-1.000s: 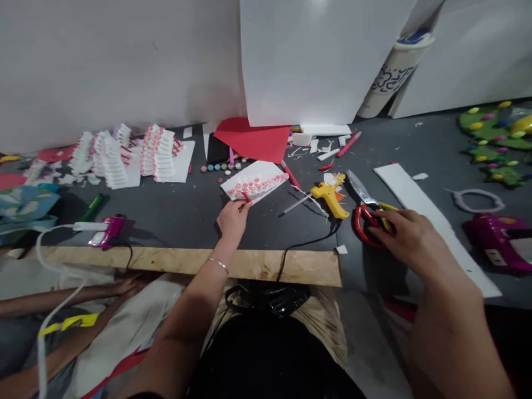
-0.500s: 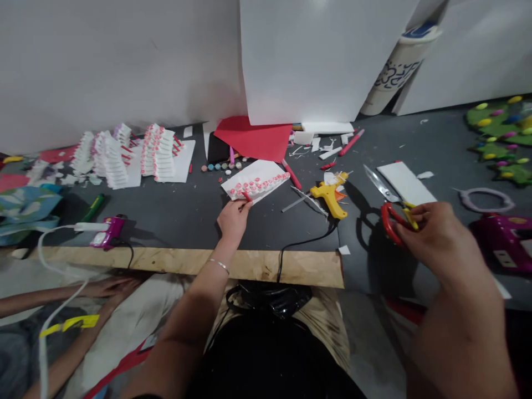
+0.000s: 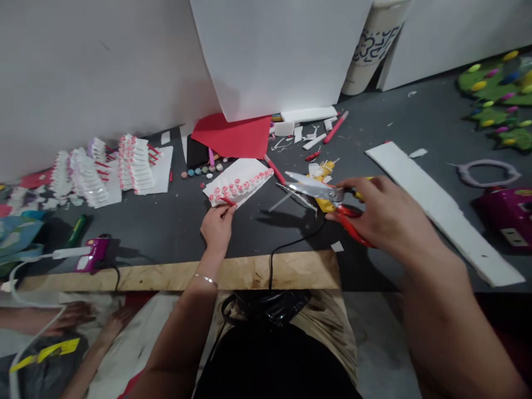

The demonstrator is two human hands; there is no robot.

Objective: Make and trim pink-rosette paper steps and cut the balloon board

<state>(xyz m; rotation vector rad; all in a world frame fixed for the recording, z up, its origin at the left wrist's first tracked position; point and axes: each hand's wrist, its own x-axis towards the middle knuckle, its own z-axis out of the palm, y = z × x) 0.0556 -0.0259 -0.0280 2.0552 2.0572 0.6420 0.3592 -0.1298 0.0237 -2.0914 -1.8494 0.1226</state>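
My left hand [image 3: 216, 227] is closed in a pinch on a small red stick [image 3: 227, 200], at the near edge of a white sheet [image 3: 249, 169] dotted with pink-red swirled pieces. Whether the fingers also press the sheet is hidden. My right hand [image 3: 374, 216] grips scissors [image 3: 311, 185] with red and yellow handles. Their blades point left above the table and partly cover a yellow glue gun [image 3: 327, 169]. A red pen [image 3: 275, 169] lies just beyond the white sheet.
Pleated white-and-pink paper pieces [image 3: 133, 163] stand at the left, near a purple power adapter [image 3: 92, 255]. Red paper [image 3: 235, 136] and white scraps lie at the back. A long white foam strip [image 3: 449, 213] is at the right. Another person's hands [image 3: 70, 316] show at lower left.
My right hand has lifted the scissors and carried them left, over the glue gun. My left hand still pinches the red stick by the sheet. The view has shifted to the right.
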